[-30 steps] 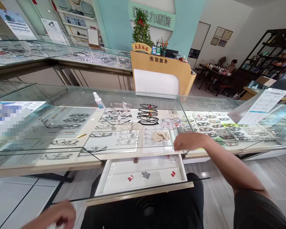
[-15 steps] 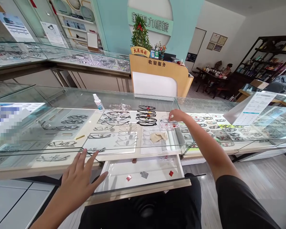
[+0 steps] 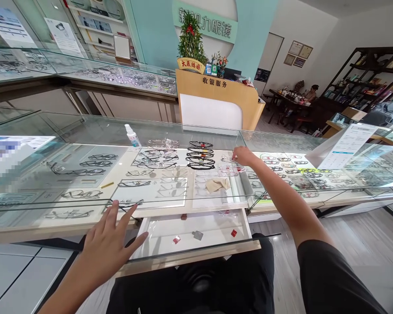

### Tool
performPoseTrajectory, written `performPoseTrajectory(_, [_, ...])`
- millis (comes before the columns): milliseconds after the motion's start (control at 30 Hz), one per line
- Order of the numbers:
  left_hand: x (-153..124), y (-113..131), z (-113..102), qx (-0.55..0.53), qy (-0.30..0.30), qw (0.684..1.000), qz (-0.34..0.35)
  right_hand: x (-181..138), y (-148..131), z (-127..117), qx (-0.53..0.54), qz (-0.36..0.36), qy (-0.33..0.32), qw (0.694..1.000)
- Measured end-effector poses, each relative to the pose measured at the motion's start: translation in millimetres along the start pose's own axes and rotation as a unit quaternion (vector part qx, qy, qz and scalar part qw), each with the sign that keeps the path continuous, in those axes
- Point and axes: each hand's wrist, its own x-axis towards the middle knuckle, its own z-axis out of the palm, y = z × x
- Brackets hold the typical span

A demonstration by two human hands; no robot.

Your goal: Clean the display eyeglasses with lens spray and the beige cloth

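My right hand reaches over the glass display counter, its fingers pinched at the end of a pair of clear-framed eyeglasses. Just in front of it lie more clear eyeglasses, with some red on them. To its left is a column of black eyeglasses. Further left, several thin-framed eyeglasses lie in rows. My left hand is open, fingers spread, by the counter's front edge and the left end of the pulled-out drawer. It holds nothing.
A white spray bottle and a beige cloth are at the counter. Small red and grey pieces, among them a grey tag, lie in the drawer. A folded paper sign stands on the right. A person sits far back.
My right hand has shifted slightly, and clear eyeglasses now show more plainly beside its fingertips. The camera view has moved a little. My left hand stays spread in about the same place.
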Motion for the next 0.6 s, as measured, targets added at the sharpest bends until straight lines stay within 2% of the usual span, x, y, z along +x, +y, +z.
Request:
performPoseTrajectory(167, [1.7,-7.3,4.9,0.013,-0.006,1.000,0.003,-38.4,-8.7,-29.6,0.035,-0.030,0.038,0.998])
performPoseTrajectory(233, [2.6,-9.7,5.9,0.017,-0.016,1.000,0.003,-68.4,-15.7,-46.4,0.102,-0.101,0.047,0.988])
performPoseTrajectory(300, [3.5,-10.6,6.6,0.019,-0.022,1.000,0.001,-103.0,-27.5,-59.0,0.175,-0.184,0.003,0.967])
performPoseTrajectory(367, [4.3,-10.5,7.3,0.018,-0.019,1.000,-0.001,-135.5,-43.0,-61.5,0.192,-0.244,-0.087,0.946])
performPoseTrajectory(400, [4.7,-10.4,7.9,0.016,-0.018,1.000,-0.001,-149.0,-50.9,-57.8,0.193,-0.263,-0.136,0.935])
performPoseTrajectory(467, [5.4,-11.3,9.5,0.012,-0.012,1.000,0.003,-168.5,-64.0,-40.3,0.186,-0.251,-0.200,0.929])
performPoseTrajectory(600, [6.7,-16.9,12.7,0.008,-0.005,1.000,0.011,-178.5,-68.9,19.5,0.145,-0.207,-0.258,0.932])
